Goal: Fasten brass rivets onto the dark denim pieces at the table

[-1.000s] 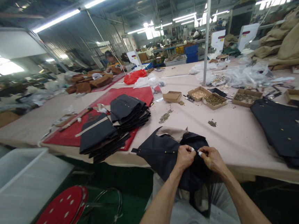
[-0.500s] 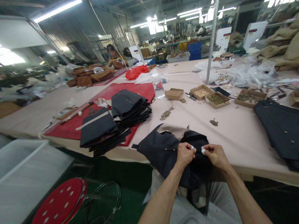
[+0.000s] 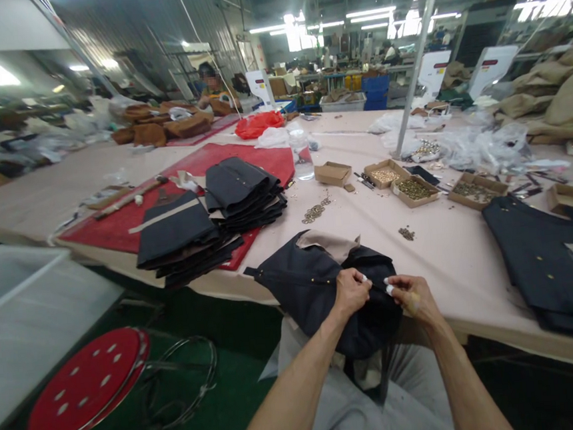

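A dark fabric piece [image 3: 291, 268] with a beige lining and small brass-coloured studs lies over the table's front edge and hangs onto my lap. My left hand [image 3: 352, 291] pinches its edge, thumb against fingers. Just to the right, my right hand [image 3: 415, 296] is closed in a pinch over the same cloth, its fingertips a little apart from the left ones. What sits between the right fingertips is too small to make out. White wrapping covers fingertips on both hands.
Stacked dark fabric pieces [image 3: 175, 231] lie on a red mat [image 3: 97, 225] at left. Small cardboard boxes [image 3: 417, 190] hold metal fittings, with loose rings [image 3: 316, 210] nearby. Another dark garment [image 3: 525, 247] lies at right. A red stool [image 3: 88, 386] and a translucent bin [image 3: 29, 311] stand lower left.
The right index fingertip has lifted slightly away from the thumb. Both hands stay at the fabric, and the whole view has shifted a little.
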Tool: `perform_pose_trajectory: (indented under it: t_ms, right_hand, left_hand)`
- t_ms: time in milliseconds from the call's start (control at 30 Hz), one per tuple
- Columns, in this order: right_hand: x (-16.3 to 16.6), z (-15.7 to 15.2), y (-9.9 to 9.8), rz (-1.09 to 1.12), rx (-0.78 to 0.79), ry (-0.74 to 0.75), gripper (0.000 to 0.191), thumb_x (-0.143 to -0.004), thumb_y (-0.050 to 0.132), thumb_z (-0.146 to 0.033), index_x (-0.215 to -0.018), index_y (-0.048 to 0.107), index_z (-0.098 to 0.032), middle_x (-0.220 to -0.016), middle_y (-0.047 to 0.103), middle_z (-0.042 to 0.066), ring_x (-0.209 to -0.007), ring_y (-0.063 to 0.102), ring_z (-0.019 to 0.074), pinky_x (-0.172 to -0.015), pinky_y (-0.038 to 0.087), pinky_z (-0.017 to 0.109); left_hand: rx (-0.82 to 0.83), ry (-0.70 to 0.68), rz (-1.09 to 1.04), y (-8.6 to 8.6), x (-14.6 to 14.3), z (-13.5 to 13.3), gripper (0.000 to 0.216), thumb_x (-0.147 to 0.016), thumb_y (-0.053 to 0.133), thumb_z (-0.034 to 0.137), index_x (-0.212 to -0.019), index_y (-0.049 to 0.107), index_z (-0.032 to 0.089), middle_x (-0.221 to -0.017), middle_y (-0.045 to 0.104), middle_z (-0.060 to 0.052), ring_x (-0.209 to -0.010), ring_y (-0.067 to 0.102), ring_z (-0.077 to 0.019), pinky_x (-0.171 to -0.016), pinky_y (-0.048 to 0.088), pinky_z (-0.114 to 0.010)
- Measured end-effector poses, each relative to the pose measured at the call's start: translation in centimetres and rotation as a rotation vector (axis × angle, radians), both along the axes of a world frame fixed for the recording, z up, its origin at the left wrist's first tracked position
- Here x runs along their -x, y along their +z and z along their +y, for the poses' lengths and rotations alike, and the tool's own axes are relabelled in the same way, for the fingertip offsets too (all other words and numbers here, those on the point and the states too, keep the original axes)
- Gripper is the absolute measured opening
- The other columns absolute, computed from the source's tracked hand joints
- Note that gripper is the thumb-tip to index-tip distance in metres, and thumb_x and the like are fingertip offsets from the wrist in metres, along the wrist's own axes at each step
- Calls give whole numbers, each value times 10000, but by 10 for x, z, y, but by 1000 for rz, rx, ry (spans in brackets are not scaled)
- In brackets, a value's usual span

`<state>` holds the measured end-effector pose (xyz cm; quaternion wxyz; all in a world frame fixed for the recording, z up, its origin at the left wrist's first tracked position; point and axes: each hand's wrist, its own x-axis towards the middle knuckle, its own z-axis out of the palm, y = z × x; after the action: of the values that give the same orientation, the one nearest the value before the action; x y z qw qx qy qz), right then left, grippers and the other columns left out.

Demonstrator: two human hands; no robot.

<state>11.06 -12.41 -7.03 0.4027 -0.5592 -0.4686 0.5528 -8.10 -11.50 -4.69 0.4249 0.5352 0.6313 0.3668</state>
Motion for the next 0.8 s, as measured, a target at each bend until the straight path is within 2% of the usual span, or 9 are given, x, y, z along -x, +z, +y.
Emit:
perform_pose_trajectory:
  t_ms: [167, 367, 467, 667, 800]
  right_hand:
    - [3, -1, 5, -65, -20, 16, 470, -669, 707, -367, -1028, 726, -64, -609, 641, 33, -475, 504, 121, -461, 362, 234]
    - [11, 0, 10, -362, -180, 112, 344, -733, 622, -386, -899, 770, -124, -664, 681, 49, -538, 531, 147, -517, 379, 252]
    - [14, 0, 9, -442, -225, 129, 317, -754, 594, -385, -857, 765, -139, -649, 672, 42, -531, 508, 144, -524, 364, 253]
    - [15, 3, 7, -411, -166, 142, 308, -759, 583, -401, -817, 733, -139, -576, 604, 19, -490, 447, 129, -489, 313, 249]
    - [14, 6, 5, -395, -137, 164, 299, -759, 584, -400, -817, 722, -141, -531, 546, -8, -471, 414, 120, -466, 274, 244]
  left_hand:
    - [-2, -10, 6, 2, 0, -1, 117, -749, 674, 233, -750, 591, 151, -490, 626, 11, -447, 615, -124, -482, 445, -194]
    - [-14, -45, 5, -4, 3, -2, 126, -761, 668, 257, -773, 608, 147, -517, 649, 0, -477, 635, -124, -510, 458, -196]
    - [-12, -53, 10, -5, 5, -3, 130, -762, 670, 263, -789, 618, 147, -538, 665, -7, -498, 647, -125, -517, 456, -192]
    - [-3, -28, 23, -3, 4, -5, 98, -775, 639, 246, -784, 613, 153, -543, 667, -10, -486, 636, -124, -520, 448, -196]
    - [-49, 13, 129, -4, 1, -4, 102, -767, 651, 254, -757, 620, 157, -580, 671, -24, -523, 626, -130, -544, 433, -211]
